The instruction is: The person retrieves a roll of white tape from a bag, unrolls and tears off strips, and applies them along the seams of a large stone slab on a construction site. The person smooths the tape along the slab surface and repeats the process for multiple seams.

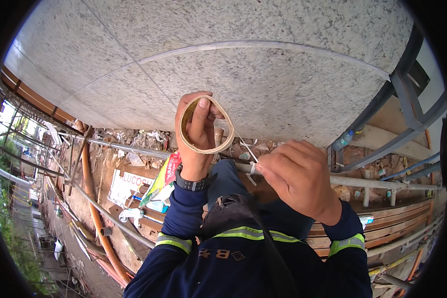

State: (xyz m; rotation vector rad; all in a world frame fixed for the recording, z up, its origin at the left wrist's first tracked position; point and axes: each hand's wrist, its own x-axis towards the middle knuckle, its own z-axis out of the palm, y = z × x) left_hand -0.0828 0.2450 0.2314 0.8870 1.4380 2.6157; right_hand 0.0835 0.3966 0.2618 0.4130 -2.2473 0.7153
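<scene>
My left hand (197, 130) holds a roll of masking tape (230, 130), its thumb inside the ring and its fingers wrapped around the far side. A thin strip of tape (247, 148) runs taut from the roll to my right hand (300, 171). That hand pinches the strip's loose end between thumb and forefinger. Beyond both hands stands a speckled grey stone wall (263, 89). A pale band (223, 45) runs along one of its joints, and a narrower dark joint (109, 31) crosses it at the left.
Metal scaffold pipes (357, 183) pass below my hands, with wooden planks (397, 223) at the right. Dark steel framing (407, 99) borders the wall's right end, near a plastic bottle (342, 140). Rubble and a colourful bag (159, 181) lie lower left, beside an orange pipe (97, 198).
</scene>
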